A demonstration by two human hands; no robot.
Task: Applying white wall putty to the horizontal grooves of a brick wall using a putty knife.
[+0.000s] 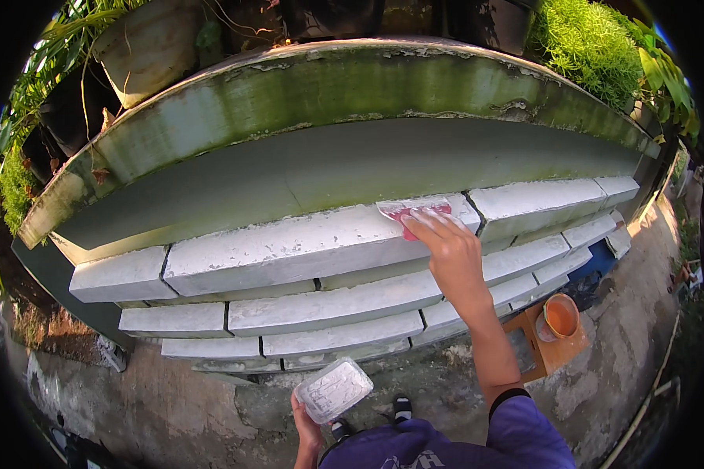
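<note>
Apparently mid-coating, right hand [452, 248] pinches the red spreader [399, 209] on the slab [281, 252] near its right end, left hand [305, 420] grips the tub [346, 406] below it, next stroke probably needing even pressure.

A red spreader [395, 212], smeared white, lies against the top of a long white-coated block [289, 246]; a white-streaked rectangular tray [334, 391] sits askew, well apart

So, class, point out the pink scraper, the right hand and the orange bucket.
Pink scraper [396, 213]: head view, its pink body.
Right hand [454, 254]: head view, its back.
Orange bucket [570, 313]: head view, its inner wall.
</note>
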